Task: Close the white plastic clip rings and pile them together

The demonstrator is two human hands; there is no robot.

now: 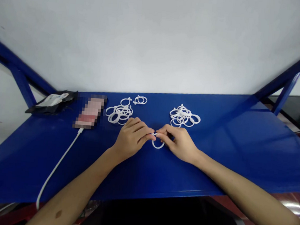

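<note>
Between my two hands is a white plastic ring (pixel 158 147), its loop hanging toward me just over the blue table. My left hand (pixel 134 137) pinches the ring's upper left part between thumb and fingertips. On the other side, my right hand (pixel 179 141) pinches its upper right part. The fingertips almost meet and cover the place where the ring's ends come together. Beyond my left hand lies a pile of similar white rings (pixel 119 114), with a few loose rings (pixel 141 100) behind it. A second pile of white rings (pixel 183 116) lies beyond my right hand.
A phone (pixel 91 111), blurred out, lies on the left of the blue table (pixel 216 131), and a white cable (pixel 57 166) runs from it over the front edge. A black plastic packet (pixel 53 102) sits at the far left. Blue frame bars (pixel 286 93) flank the white wall.
</note>
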